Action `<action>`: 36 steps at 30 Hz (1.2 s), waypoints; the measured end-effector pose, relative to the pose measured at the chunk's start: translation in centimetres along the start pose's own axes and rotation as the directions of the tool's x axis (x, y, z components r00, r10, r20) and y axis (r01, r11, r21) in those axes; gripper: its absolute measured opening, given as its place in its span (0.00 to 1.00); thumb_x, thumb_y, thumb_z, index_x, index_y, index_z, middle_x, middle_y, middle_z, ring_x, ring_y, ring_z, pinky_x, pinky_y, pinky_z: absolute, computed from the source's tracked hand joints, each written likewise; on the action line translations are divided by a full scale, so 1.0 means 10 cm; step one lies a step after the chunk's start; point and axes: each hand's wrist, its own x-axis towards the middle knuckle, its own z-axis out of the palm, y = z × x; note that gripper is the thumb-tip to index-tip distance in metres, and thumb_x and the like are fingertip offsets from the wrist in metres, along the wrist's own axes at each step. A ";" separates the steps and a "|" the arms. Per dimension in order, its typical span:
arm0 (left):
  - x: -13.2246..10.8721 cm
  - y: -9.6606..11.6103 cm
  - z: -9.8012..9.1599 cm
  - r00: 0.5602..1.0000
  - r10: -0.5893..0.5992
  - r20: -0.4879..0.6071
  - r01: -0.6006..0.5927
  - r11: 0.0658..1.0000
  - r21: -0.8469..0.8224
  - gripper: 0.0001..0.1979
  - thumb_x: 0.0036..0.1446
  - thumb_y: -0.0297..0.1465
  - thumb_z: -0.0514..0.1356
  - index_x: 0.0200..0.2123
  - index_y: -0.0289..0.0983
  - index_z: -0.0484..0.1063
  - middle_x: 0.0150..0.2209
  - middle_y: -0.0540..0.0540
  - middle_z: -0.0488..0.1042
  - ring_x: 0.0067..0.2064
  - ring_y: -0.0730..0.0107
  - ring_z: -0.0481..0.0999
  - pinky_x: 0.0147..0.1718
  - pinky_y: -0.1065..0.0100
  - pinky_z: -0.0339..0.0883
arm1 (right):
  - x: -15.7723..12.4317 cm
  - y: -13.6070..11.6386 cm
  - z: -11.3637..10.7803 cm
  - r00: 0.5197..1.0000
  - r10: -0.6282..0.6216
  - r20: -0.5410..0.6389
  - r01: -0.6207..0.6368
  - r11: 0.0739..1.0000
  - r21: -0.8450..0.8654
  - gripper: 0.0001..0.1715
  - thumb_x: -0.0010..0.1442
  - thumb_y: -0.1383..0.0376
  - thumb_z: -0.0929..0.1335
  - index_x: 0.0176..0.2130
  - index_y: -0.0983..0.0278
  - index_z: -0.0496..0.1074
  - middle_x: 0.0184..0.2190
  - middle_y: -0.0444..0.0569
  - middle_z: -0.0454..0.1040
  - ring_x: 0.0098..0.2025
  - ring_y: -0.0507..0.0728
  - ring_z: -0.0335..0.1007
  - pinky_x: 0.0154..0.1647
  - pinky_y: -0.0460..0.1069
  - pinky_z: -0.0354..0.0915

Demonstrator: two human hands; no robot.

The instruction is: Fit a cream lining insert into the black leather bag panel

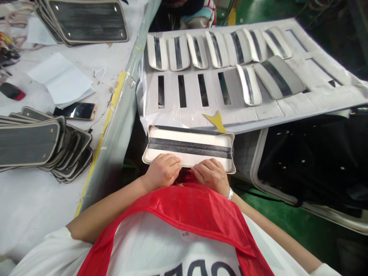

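Observation:
I hold a long white padded panel with a dark strip down its middle, level in front of my chest. My left hand is curled closed on its near edge, left of centre. My right hand grips the same near edge just right of centre, fingers bent over it. A watch shows on my right wrist. Beyond the panel lies a white board with several dark slots, carrying a row of similar white panels and one grey panel.
On the white table at left lie a fanned stack of grey panels, a phone, white paper and another stack of panels. A black bin stands at right on green floor.

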 end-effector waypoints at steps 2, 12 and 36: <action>0.01 0.00 0.01 1.000 -0.015 -0.010 0.015 1.000 0.003 0.07 0.58 0.28 0.53 0.34 0.35 0.71 0.39 0.45 0.74 0.43 0.65 0.70 0.42 0.63 0.63 | 0.03 -0.01 0.01 1.000 0.005 0.006 -0.005 1.000 -0.008 0.17 0.63 0.60 0.61 0.27 0.61 0.73 0.27 0.47 0.72 0.33 0.54 0.59 0.35 0.50 0.50; 0.09 -0.03 0.01 0.990 -0.139 0.026 0.138 0.990 0.039 0.07 0.53 0.23 0.52 0.31 0.35 0.69 0.36 0.44 0.74 0.38 0.64 0.70 0.37 0.63 0.64 | 0.21 -0.07 0.00 0.993 0.055 0.101 -0.050 0.997 -0.055 0.16 0.60 0.61 0.62 0.24 0.63 0.69 0.25 0.48 0.69 0.31 0.54 0.58 0.33 0.50 0.47; -0.06 0.30 0.27 0.965 0.226 -0.133 -0.150 0.892 0.426 0.12 0.59 0.26 0.54 0.46 0.34 0.70 0.42 0.44 0.75 0.45 0.66 0.72 0.54 0.55 0.54 | -0.19 0.11 -0.25 0.954 0.294 0.066 -0.290 0.955 -0.054 0.10 0.61 0.60 0.63 0.32 0.61 0.71 0.30 0.44 0.72 0.36 0.54 0.63 0.39 0.49 0.49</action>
